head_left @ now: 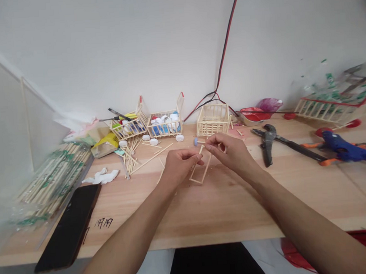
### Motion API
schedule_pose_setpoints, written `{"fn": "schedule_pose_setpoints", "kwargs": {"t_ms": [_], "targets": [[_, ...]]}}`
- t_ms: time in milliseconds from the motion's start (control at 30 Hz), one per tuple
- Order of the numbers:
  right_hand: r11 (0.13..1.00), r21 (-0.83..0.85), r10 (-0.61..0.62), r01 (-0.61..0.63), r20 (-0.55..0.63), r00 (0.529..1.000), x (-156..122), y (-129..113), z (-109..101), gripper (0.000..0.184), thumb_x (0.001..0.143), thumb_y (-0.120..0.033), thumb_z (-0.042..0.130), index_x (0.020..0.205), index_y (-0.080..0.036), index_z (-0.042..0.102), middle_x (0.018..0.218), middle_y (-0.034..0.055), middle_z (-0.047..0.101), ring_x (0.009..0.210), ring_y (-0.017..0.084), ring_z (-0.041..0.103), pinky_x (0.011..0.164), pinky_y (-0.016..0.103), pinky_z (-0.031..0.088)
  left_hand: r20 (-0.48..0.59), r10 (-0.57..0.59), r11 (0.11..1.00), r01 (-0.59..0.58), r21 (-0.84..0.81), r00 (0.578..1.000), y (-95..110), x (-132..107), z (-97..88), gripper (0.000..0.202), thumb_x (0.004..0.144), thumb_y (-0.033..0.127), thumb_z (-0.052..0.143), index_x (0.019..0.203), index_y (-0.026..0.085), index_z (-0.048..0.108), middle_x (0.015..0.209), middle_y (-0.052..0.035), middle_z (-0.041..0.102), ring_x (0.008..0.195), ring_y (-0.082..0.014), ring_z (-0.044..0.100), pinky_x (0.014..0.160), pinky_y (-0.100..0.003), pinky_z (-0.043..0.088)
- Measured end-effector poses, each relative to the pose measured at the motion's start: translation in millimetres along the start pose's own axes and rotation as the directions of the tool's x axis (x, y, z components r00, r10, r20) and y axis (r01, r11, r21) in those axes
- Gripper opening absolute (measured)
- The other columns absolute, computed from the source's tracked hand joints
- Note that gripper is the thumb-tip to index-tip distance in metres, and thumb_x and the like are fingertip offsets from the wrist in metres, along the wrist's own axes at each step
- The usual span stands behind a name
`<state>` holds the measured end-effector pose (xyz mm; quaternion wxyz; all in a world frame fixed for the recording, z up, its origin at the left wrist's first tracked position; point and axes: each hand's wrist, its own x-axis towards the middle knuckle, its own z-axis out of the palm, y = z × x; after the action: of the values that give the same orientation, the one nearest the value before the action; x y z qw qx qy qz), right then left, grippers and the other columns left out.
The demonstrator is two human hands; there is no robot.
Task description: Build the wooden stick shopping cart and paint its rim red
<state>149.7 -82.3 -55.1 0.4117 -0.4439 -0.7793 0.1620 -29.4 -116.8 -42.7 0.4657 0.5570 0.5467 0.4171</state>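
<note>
A narrow rectangular frame of thin wooden sticks (207, 168) is held over the table between my two hands. My left hand (181, 164) pinches its left long side near the far end. At the far right corner, the thumb and fingertips of my right hand (229, 150) are pressed together on the frame; whether they hold another small piece is hidden. Just beyond the fingers is a small blue cylindrical thing (196, 141). Behind my hands stands a small stick-built basket (213, 120).
Two wheeled stick carts, one with bottle caps (165, 123), stand behind loose sticks (130, 159). Bagged sticks (52, 179) and a black phone-like slab (70, 224) lie left. Right are a black clamp-like tool (267, 143), a blue glue gun (343, 146) and a bottle-filled cart (328, 112).
</note>
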Motion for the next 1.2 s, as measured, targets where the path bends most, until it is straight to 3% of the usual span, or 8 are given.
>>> {"fn": "schedule_pose_setpoints", "kwargs": {"t_ms": [700, 1033, 1200], "targets": [[0.998, -0.012, -0.059, 0.059, 0.041, 0.997, 0.3, -1.2, -2.6, 0.009, 0.087, -0.025, 0.057, 0.080, -0.020, 0.061, 0.074, 0.0010, 0.063, 0.065, 0.014, 0.052, 0.060, 0.026, 0.038, -0.003, -0.015, 1.000, 0.015, -0.008, 1.000, -3.2, -0.4, 1.6, 0.022, 0.072, 0.038, 0.070, 0.069, 0.017, 0.076, 0.066, -0.0035, 0.071, 0.053, -0.0109, 0.051, 0.051, -0.024, 0.033], [0.999, -0.001, -0.048, 0.048, 0.043, 0.998, 0.2, -4.1, -3.1, 0.010, 0.087, -0.025, 0.059, 0.079, -0.020, 0.063, 0.072, 0.0007, 0.064, 0.064, 0.013, 0.053, 0.060, 0.026, 0.039, -0.002, -0.022, 1.000, 0.022, -0.016, 1.000, -1.8, -2.1, 2.5, 0.023, 0.072, 0.038, 0.070, 0.071, 0.016, 0.076, 0.066, -0.0031, 0.071, 0.051, -0.0092, 0.047, 0.052, -0.024, 0.033], [0.998, 0.035, -0.048, 0.049, -0.051, 0.998, 0.8, -1.3, -7.4, 0.021, 0.092, -0.030, 0.052, 0.087, -0.021, 0.071, 0.089, 0.0045, 0.072, 0.082, 0.017, 0.063, 0.068, 0.028, 0.044, -0.025, -0.031, 0.999, 0.030, -0.037, 0.999, -4.3, 1.2, 0.5, 0.022, 0.071, 0.036, 0.071, 0.071, 0.015, 0.076, 0.067, -0.0036, 0.071, 0.051, -0.0084, 0.046, 0.051, -0.023, 0.032]]}}
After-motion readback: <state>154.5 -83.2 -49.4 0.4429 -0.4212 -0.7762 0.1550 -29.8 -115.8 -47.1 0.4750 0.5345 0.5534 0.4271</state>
